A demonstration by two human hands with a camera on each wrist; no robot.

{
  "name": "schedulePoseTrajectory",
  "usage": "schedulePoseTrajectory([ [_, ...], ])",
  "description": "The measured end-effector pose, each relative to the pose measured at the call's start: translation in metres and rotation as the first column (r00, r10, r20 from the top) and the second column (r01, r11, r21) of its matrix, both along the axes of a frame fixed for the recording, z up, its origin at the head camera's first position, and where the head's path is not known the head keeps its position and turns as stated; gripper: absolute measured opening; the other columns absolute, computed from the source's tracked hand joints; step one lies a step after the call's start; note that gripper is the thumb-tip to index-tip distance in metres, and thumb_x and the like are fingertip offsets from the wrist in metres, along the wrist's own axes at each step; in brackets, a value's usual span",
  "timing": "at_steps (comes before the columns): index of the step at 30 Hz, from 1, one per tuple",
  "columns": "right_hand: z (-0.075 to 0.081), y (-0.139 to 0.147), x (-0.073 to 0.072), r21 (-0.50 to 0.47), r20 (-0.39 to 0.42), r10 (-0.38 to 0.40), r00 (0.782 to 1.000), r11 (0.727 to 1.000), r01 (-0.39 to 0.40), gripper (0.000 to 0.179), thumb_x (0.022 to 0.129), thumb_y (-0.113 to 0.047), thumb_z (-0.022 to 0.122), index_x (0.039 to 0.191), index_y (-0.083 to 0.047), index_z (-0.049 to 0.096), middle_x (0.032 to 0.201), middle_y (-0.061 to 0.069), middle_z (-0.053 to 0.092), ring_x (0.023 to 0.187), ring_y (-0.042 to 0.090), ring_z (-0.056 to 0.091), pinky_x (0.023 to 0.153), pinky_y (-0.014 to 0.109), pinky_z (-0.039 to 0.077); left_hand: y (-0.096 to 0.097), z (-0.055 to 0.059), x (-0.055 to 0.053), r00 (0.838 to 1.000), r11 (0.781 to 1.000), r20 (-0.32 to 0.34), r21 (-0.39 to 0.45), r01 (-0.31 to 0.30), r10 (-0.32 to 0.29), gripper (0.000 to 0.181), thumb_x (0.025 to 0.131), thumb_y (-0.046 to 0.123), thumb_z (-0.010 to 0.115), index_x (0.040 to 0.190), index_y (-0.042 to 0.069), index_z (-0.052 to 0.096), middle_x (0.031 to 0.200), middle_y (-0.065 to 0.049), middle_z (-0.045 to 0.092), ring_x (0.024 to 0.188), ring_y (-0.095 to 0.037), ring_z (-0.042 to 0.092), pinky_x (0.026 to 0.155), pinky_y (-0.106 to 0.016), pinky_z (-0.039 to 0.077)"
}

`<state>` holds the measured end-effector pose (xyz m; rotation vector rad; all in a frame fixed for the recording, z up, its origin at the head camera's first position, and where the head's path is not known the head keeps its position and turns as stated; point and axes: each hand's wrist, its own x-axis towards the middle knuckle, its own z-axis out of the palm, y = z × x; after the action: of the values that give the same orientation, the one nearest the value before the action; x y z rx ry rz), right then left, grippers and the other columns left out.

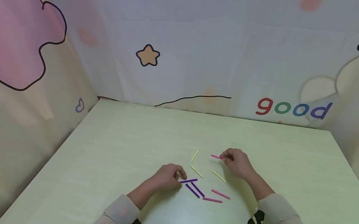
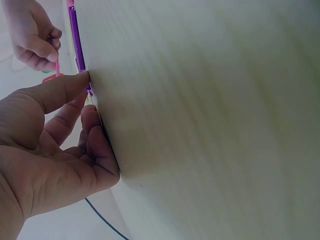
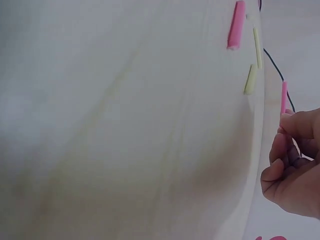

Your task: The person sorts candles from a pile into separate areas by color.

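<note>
Short thin sticks in purple, pink and pale yellow lie on the table. My left hand [image 1: 168, 176] pinches the left end of a purple stick [image 1: 191, 181] between thumb and finger, low at the tabletop. Two more purple sticks [image 1: 197, 189] lie side by side just beyond it, slanting. Farther back and to the right, my right hand [image 1: 236, 162] holds a pink stick [image 3: 284, 97] by one end, raised off the table in the right wrist view, its free end pointing away from the fingertips.
Two pink sticks [image 1: 221, 194] lie right of the purple ones. Several yellow sticks [image 1: 219, 176] are spread between the hands and behind. A pale green table [image 1: 109, 136] carries everything. Behind it hangs a printed cloth [image 1: 189, 44], with more cloth along both sides.
</note>
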<state>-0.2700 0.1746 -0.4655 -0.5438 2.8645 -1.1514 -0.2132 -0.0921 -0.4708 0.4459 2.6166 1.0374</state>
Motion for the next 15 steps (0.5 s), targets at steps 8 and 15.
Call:
schedulePoseTrajectory([
  [8,-0.005,-0.006,-0.015,-0.02,0.016,-0.032,0.999,0.999,0.032,0.012,0.086,0.004,0.055,0.089,0.001,0.067,0.079,0.006,0.06,0.073,0.02,0.048,0.066,0.033,0.04,0.001,0.003,0.001,1.0,1.0,-0.003,-0.004,0.009,-0.009,0.019,0.074,-0.001,0.071,0.09,0.008,0.066,0.066,0.001,0.048,0.064,-0.012,0.043,0.06,-0.026,0.036],
  [15,-0.007,-0.01,-0.024,-0.014,0.043,-0.049,0.998,0.999,0.05,0.014,0.086,0.005,0.053,0.089,0.002,0.066,0.081,0.008,0.06,0.075,0.022,0.048,0.067,0.034,0.039,0.003,0.006,0.002,1.0,1.0,0.003,-0.028,0.01,-0.009,0.015,0.076,0.0,0.071,0.087,0.008,0.067,0.066,0.001,0.049,0.064,-0.013,0.044,0.06,-0.027,0.037],
])
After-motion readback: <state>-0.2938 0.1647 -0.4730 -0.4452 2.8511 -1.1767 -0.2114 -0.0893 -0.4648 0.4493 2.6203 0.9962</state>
